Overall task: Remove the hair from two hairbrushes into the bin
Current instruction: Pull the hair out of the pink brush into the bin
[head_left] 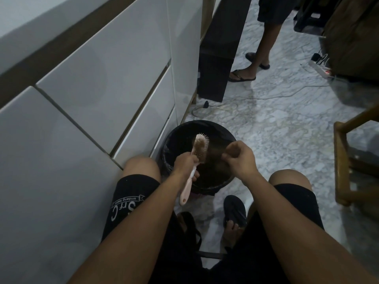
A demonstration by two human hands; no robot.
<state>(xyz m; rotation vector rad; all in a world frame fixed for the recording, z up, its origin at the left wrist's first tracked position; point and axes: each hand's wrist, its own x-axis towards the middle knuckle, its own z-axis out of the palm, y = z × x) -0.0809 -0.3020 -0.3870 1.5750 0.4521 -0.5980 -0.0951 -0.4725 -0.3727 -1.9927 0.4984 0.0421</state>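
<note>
Over the black-lined bin [170,144], left hand [185,162] grips the pink hairbrush [200,147]; right hand [239,158] pinches what looks like hair [230,147].

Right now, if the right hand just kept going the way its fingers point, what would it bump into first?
Probably the pink hairbrush that the left hand holds over the bin. The right hand points left toward its bristles, though depth is hard to judge.

I count one pink hairbrush [200,149], one black bin [223,182], and two hands, my left hand [185,163] and right hand [239,158]. Far right stands one other person [264,37], with one power strip [322,69] beyond.
</note>
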